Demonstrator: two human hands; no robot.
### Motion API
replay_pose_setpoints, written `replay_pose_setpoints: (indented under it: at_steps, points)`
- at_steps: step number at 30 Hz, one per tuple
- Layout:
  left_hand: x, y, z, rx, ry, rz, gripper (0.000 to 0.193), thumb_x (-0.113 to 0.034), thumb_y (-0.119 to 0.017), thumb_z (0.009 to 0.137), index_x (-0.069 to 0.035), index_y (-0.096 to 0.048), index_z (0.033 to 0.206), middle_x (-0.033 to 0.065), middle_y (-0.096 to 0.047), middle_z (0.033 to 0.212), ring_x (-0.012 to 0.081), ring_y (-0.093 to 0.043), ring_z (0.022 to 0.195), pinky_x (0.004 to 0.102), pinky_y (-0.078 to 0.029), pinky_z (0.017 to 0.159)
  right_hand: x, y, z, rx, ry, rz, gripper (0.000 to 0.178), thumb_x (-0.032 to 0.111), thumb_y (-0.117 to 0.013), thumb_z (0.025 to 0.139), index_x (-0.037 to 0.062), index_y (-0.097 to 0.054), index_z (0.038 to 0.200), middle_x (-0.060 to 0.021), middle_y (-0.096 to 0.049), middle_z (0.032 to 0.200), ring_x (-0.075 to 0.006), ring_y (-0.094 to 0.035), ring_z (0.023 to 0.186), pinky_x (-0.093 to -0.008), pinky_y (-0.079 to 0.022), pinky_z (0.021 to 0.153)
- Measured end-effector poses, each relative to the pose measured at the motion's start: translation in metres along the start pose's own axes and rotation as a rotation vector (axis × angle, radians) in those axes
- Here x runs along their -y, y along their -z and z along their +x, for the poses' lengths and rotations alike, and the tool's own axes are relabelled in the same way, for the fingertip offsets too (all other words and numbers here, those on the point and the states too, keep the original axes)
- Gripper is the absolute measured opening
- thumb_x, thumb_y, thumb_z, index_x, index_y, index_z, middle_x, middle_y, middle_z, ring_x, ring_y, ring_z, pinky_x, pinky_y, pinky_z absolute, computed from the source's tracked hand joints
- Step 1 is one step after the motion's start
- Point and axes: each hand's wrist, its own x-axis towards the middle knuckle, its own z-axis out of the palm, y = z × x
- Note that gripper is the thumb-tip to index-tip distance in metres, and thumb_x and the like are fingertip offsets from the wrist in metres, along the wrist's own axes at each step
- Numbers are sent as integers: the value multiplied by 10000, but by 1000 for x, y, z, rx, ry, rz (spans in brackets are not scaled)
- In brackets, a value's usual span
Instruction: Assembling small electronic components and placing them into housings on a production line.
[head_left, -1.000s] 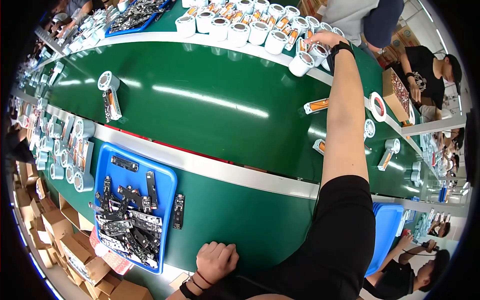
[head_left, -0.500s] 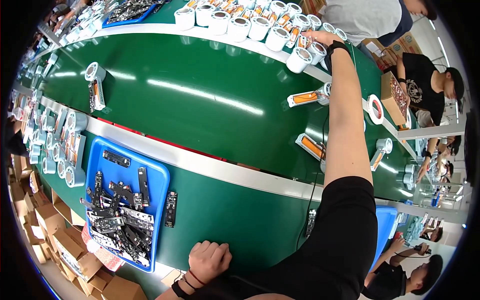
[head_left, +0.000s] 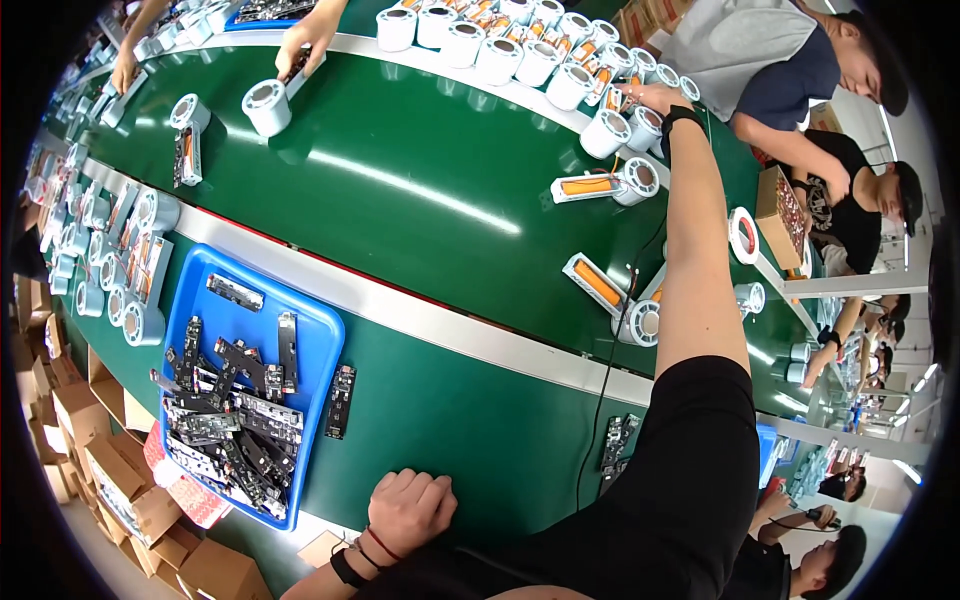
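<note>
The worktop [head_left: 420, 190] is glossy green, streaked with glare; the blue tray [head_left: 315, 330] looks like smooth plastic; the white spools [head_left: 605, 135] matt plastic; the boxes [head_left: 110, 480] plain brown cardboard.

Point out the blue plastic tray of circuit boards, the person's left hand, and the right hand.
Blue plastic tray [head_left: 322, 322]: head view, bare right rim.
Left hand [head_left: 412, 510]: head view, knuckles, resting on green table.
Right hand [head_left: 655, 98]: head view, back of hand among white cylinders.
</note>
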Motion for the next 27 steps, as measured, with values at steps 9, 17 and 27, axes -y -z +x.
replay_pose_setpoints:
  at_steps: [9,17,27]
  points:
    - [-1,-2,-2,-14,-12,24,161,-65,-773,729,-111,-687,856,3,-557,698,192,-568,636,340,-429,583,-16,13,0,-112,39,-212,789,685,-767,699,75,-774,1199,-219,-645,1400,-375,-629,1274,-521,-406,1106]
    - [0,-1,-2,-27,-12,26,144,-69,-770,742,-110,-686,851,7,-556,696,194,-575,639,342,-446,589,-33,38,-19,112,179,254,744,523,-842,659,-18,-744,1161,-171,-724,1195,-343,-659,1125,-435,-451,1031]
    - [0,1,-4,-90,-34,27,106,-85,-765,773,-102,-683,838,16,-573,703,212,-591,653,350,-474,604,-30,63,-74,112,195,570,480,437,-802,767,81,-719,1079,-45,-709,900,-191,-650,777,-346,-479,689]
